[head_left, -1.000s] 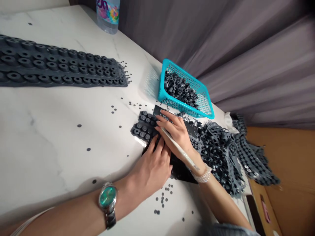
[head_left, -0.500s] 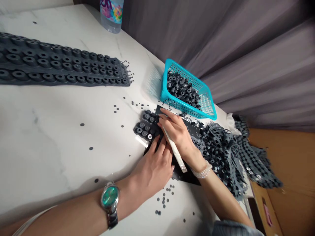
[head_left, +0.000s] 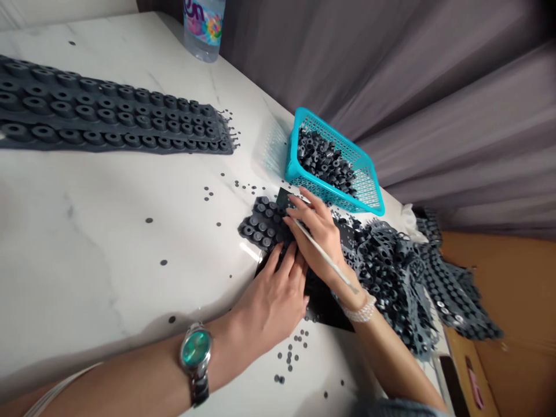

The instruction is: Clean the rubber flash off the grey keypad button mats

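Note:
My left hand point(head_left: 275, 301), with a watch at the wrist, lies with its fingers stretched out over the near edge of a dark rubber sheet of round studs point(head_left: 262, 223). In my right hand point(head_left: 319, 231) is a slim white stick-like tool point(head_left: 326, 259), gripped like a pen, its back end slanting toward the wrist. The tool's tip is hidden behind my fingers, which are over the right part of the studded sheet. Beneath both hands lies a flat black board point(head_left: 326, 304).
A turquoise basket point(head_left: 292, 168) of small dark rubber pieces stands behind my hands. A tangled pile of rubber webbing point(head_left: 391, 278) lies at right. Long studded strips point(head_left: 117, 119) rest at left, near a bottle point(head_left: 204, 32). Small black discs point(head_left: 288, 360) dot the white table point(head_left: 108, 231).
My right hand has turned and shifted slightly right; the tool's back end has swung right, toward the bracelet. My left hand has stayed nearly in place. The whole view has shifted a little.

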Action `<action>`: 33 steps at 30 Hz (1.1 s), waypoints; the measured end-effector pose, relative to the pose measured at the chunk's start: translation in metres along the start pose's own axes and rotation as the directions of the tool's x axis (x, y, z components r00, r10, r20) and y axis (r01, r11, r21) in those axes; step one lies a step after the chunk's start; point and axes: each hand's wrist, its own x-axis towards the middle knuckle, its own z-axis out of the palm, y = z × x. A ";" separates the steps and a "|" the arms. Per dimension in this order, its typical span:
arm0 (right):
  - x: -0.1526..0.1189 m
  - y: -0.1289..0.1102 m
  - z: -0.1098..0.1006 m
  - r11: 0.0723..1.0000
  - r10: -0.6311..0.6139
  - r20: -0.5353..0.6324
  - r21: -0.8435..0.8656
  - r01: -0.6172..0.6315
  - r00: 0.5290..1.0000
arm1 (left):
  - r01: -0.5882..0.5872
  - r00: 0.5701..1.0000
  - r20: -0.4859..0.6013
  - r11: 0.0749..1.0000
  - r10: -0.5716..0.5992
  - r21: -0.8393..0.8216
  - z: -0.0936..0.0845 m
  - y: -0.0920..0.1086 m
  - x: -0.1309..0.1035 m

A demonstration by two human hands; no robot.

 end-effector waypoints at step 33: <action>0.019 -0.002 0.009 0.991 -0.080 0.051 0.116 0.074 0.995 | 0.061 0.997 -0.055 0.998 -0.062 -0.007 0.004 0.006 -0.002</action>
